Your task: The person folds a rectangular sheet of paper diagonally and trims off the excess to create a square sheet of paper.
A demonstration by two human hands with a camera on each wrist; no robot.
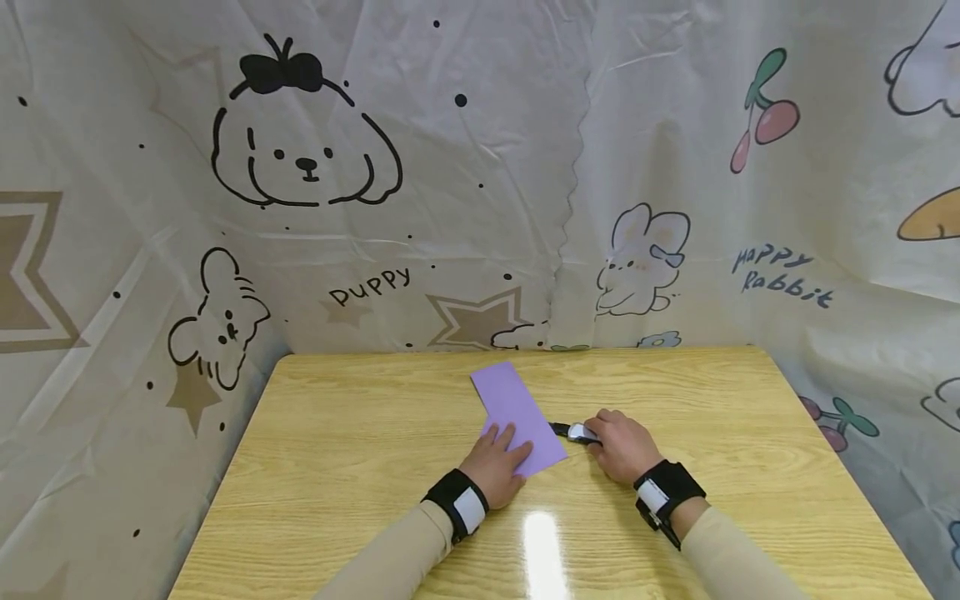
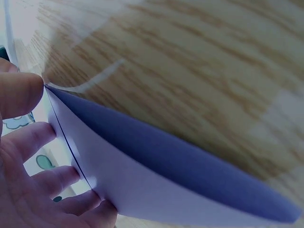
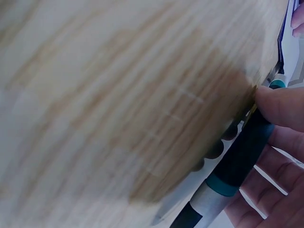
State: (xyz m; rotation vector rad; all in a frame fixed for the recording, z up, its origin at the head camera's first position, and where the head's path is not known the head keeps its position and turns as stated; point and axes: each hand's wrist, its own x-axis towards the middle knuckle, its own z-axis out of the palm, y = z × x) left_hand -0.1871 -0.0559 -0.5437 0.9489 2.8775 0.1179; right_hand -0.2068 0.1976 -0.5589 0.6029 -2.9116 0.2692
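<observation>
A folded sheet of purple paper [image 1: 512, 398] lies at an angle on the table, its layers parting along an edge in the left wrist view [image 2: 156, 161]. My left hand [image 1: 495, 467] rests on its near part with fingers spread. My right hand [image 1: 624, 446] grips a slim knife-like tool [image 1: 579, 432] by its handle, to the right of the paper. That dark handle [image 3: 242, 156] has teal bands and silvery parts. The tool's far end reaches the paper's right edge; whether it lies between the layers I cannot tell.
The light wood-grain table [image 1: 337, 450] extends around both hands. A pale cloth [image 1: 480, 183] printed with cartoon animals hangs behind it and at both sides. Black straps with white patches are worn on both wrists.
</observation>
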